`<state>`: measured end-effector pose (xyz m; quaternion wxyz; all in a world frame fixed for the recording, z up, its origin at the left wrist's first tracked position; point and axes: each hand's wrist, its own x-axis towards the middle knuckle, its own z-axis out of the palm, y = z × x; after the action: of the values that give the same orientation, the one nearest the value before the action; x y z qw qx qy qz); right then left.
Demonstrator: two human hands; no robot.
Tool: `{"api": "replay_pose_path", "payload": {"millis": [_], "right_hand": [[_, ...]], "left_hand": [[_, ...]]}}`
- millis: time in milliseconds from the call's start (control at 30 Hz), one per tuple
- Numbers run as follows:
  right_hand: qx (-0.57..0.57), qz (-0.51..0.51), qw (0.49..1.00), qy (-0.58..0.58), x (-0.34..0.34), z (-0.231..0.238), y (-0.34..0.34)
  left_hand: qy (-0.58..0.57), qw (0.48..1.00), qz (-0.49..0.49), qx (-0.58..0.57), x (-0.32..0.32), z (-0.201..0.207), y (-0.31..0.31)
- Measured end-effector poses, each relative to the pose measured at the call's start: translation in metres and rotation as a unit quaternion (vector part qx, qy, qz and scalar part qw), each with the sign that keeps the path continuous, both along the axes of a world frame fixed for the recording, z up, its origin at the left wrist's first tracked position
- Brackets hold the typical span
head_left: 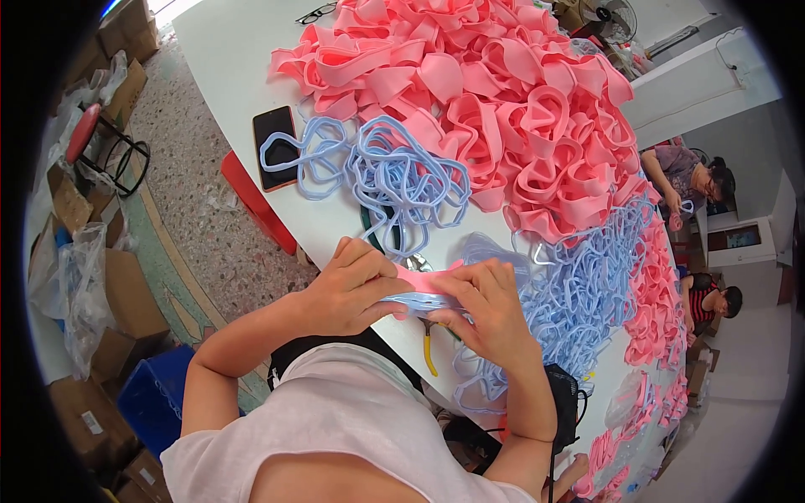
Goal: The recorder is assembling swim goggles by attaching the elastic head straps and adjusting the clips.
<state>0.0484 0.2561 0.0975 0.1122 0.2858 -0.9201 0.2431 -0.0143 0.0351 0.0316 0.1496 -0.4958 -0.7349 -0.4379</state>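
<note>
together, left grip (352, 285) and right grip (490, 308) in a pinch on pink-blue band (417, 290)

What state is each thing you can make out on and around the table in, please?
Left hand: closed on the pink strip and blue cords
Right hand: closed on their other end
Pink strip: stretched between both hands
Blue cords: bunched together along it
Phone: screen dark, partly overlapped by a blue loop
Pink bands: loosely heaped
Yellow-handled tool: lying down, partly hidden

Left are speckled floor (189, 138) and a red-topped stool (83, 132); right, pale wall (752, 365).
</note>
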Motion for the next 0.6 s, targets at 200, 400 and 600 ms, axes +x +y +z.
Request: {"api": "replay_pose_path", "payload": {"millis": [200, 400, 600], "right_hand": [[-0.021, 0.015, 1.000, 0.002, -0.001, -0.015, 0.000], [-0.037, 0.022, 0.999, 0.019, -0.004, -0.030, 0.001], [-0.018, 0.004, 1.000, 0.009, -0.014, -0.020, 0.002]], "left_hand": [[0.003, 1.000, -0.017, 0.006, -0.003, -0.001, -0.002], [-0.043, 0.999, -0.030, 0.010, -0.005, -0.012, -0.001], [-0.025, 0.998, 0.013, -0.058, -0.018, -0.001, -0.010]]}}
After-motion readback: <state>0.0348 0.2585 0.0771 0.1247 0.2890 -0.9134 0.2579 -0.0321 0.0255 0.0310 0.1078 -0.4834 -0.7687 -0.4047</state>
